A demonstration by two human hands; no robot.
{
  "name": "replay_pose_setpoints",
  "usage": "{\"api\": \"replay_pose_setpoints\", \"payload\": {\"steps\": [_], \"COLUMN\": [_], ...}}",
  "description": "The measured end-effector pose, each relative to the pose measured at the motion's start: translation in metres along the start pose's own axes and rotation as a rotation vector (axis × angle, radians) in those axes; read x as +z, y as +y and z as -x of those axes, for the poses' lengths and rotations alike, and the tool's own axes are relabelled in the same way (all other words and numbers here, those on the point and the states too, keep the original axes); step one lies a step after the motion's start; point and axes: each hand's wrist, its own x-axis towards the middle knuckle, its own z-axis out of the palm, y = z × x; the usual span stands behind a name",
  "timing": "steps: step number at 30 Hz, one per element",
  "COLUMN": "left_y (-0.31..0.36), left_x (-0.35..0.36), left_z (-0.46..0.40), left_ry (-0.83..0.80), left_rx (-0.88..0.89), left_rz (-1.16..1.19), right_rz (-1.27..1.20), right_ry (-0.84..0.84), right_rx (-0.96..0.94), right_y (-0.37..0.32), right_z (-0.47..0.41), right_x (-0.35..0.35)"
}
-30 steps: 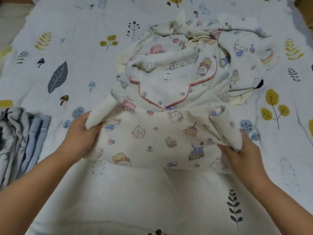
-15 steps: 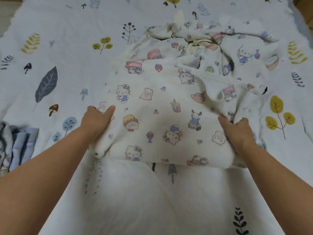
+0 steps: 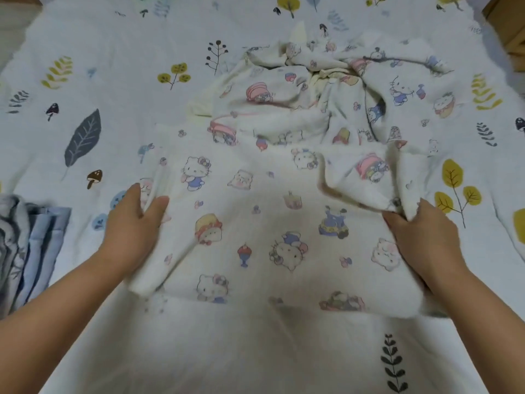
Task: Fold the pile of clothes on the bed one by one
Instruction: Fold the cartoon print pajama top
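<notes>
Left hand [image 3: 136, 223] pinches the near-left edge of the cream cartoon-print garment [image 3: 255, 223] spread flat on the bed [image 3: 255, 351], while right hand [image 3: 420, 234] grips its rumpled right corner, with more crumpled printed cloth [image 3: 326, 89] beyond them.

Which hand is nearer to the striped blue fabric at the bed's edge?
Left. The left hand holds the cartoon-print garment just right of the striped blue fabric; the right hand is across the garment.
</notes>
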Motion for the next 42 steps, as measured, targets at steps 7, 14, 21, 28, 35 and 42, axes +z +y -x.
{"api": "replay_pose_setpoints", "payload": {"steps": [7, 14, 21, 28, 35, 42], "left_y": [-0.064, -0.053, -0.043, -0.067, -0.010, -0.004], "left_x": [-0.012, 0.006, -0.004, 0.006, 0.039, 0.059], "left_z": [0.064, 0.034, 0.013, -0.008, -0.014, -0.042], "left_ry": [-0.278, 0.007, 0.440, 0.185, -0.069, -0.589], "left_rx": [-0.270, -0.207, -0.145, -0.342, 0.513, 0.368], "left_rz": [-0.219, -0.057, 0.159, -0.169, -0.395, -0.623], "right_rz": [0.146, -0.108, -0.543, 0.038, 0.236, 0.282], "right_ry": [-0.302, -0.040, 0.308, 0.113, -0.140, -0.476], "right_rx": [0.083, 0.184, 0.157, 0.187, -0.494, -0.356], "right_y": [0.039, 0.042, 0.039, 0.035, -0.024, -0.036], "right_z": [0.052, 0.038, 0.021, -0.005, -0.009, -0.038], "right_x": [0.016, 0.025, 0.008, 0.033, 0.061, 0.089]}}
